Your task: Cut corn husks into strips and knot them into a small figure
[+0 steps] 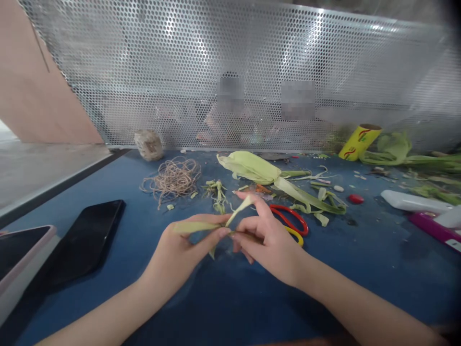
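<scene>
My left hand [183,250] and my right hand [264,238] meet above the blue table [216,307]. Both pinch thin pale-green strips of corn husk [196,227]. One strip runs left across my left fingers, and another sticks up past my right forefinger. Red and yellow scissor handles [293,223] lie just behind my right hand. Farther back lies a green husked corn cob [252,167] with long leaves trailing to the right.
A coil of tan string [175,179] and husk scraps [217,191] lie ahead. A black phone [86,238] and a tablet [18,250] rest at left. A yellow roll [360,141], a white object [414,202] and a purple object [434,229] are at right. Behind a perforated metal screen [180,72] sit other people.
</scene>
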`<state>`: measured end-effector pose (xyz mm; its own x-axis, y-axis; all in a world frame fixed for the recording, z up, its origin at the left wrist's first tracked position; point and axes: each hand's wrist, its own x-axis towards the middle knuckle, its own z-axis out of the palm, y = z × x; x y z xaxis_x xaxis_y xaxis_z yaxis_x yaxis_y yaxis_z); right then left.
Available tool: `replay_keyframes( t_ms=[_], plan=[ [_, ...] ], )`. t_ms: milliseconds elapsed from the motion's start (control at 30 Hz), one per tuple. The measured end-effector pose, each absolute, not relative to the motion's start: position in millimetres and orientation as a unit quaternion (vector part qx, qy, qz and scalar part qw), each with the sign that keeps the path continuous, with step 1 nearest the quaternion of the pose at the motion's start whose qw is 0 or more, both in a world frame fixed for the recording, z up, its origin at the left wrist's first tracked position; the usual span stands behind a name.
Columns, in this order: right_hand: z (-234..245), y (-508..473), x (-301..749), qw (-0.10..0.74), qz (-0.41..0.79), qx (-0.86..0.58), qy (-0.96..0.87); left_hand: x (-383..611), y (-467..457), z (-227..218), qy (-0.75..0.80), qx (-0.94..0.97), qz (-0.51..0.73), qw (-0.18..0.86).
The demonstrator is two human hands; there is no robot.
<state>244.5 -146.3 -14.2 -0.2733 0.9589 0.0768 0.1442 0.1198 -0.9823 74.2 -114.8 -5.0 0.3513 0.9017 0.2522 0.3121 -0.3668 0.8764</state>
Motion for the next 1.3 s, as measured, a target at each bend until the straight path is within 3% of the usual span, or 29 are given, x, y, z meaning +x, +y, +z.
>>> replay_keyframes(
  t_ms=[200,367,867,1067,1300],
  plan=[
    [-14.0,-146.2,244.6,0.402,0.436,-0.437,-0.676,79.5,-115.0,-2.6,0.418,0.66,0.385,0.492],
    [-19.6,-145.2,245.5,0.412,0.388,-0.423,-0.707,81.7,-115.3,-2.7,0.445,0.582,0.44,0.519],
    [-15.5,-141.9,252.1,0.357,0.255,-0.463,-0.77,77.3,-111.9,0.7,0.446,0.562,0.413,0.562],
    [-25.7,-145.5,252.8,0.415,-0.158,-0.486,-0.753,78.1,-111.9,-3.7,0.45,0.489,0.404,0.629],
    [-34.8,-147.5,251.0,0.406,-0.275,-0.38,-0.785,77.3,-112.6,-6.3,0.442,0.446,0.372,0.683]
  ],
)
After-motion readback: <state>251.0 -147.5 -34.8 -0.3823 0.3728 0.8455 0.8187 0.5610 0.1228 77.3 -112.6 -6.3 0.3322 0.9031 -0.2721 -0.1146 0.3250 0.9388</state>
